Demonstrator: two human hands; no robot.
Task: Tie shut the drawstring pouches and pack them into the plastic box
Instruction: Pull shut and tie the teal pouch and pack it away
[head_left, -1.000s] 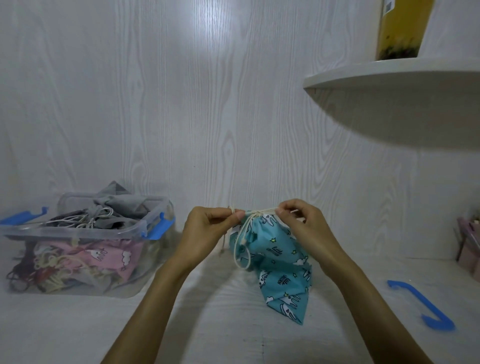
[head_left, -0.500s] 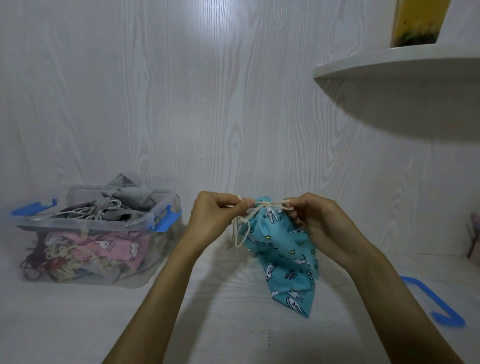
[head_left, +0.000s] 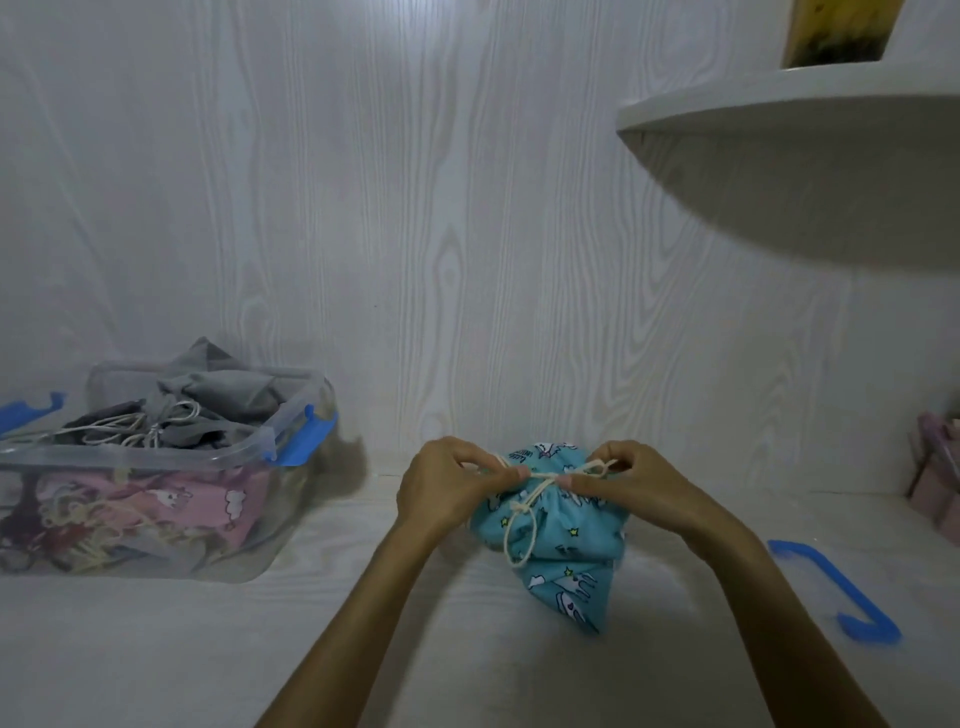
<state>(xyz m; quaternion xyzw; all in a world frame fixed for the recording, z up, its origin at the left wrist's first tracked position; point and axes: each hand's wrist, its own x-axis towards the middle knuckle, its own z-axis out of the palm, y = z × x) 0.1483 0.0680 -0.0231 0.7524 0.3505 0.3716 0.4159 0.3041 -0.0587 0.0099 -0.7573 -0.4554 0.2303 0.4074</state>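
On the white surface (head_left: 156, 649), both hands, left hand (head_left: 447, 486) and right hand (head_left: 631, 486), pinched the teal pouch's (head_left: 566, 530) cord (head_left: 540, 475), plastic box (head_left: 156, 462) off to their left.

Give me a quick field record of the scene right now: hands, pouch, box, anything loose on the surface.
left hand: pinches the cream drawstring at the pouch's neck
right hand: pinches the same drawstring on the other side
pouch in work: teal printed pouch, mouth gathered, cord loop hanging down its front
plastic box: clear, lid off, blue latches, to the person's left
box contents: grey pouches on top, pink pouch lower down
loose: blue handle piece on the surface at right
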